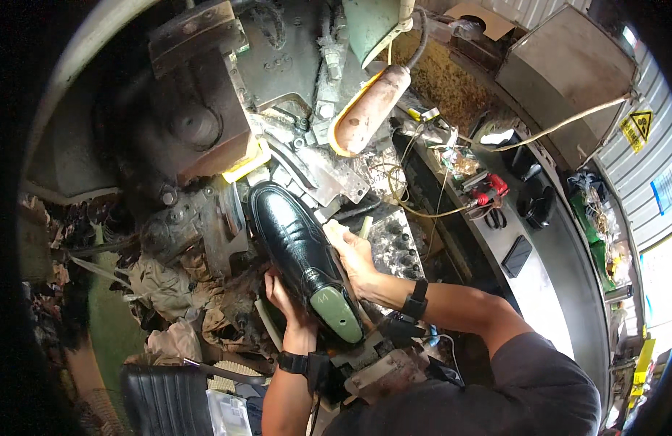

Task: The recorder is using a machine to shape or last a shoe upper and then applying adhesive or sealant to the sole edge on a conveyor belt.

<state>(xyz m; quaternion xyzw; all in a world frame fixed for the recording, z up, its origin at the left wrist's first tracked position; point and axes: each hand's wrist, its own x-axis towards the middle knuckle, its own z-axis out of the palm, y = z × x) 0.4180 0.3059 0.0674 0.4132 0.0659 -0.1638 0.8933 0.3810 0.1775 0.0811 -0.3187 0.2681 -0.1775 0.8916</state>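
So the left hand (282,299) and right hand (354,260) both have their grip clamped on a shiny black shoe (286,232), 1 on each side, green last (336,314) showing at the heel and toe right by the grimy machine (216,138).

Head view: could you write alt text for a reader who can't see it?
A person's left hand and right hand hold a glossy black shoe, a green last filling its opening, toe toward a grimy machine. To the right, a red tool lies on a grey bench.
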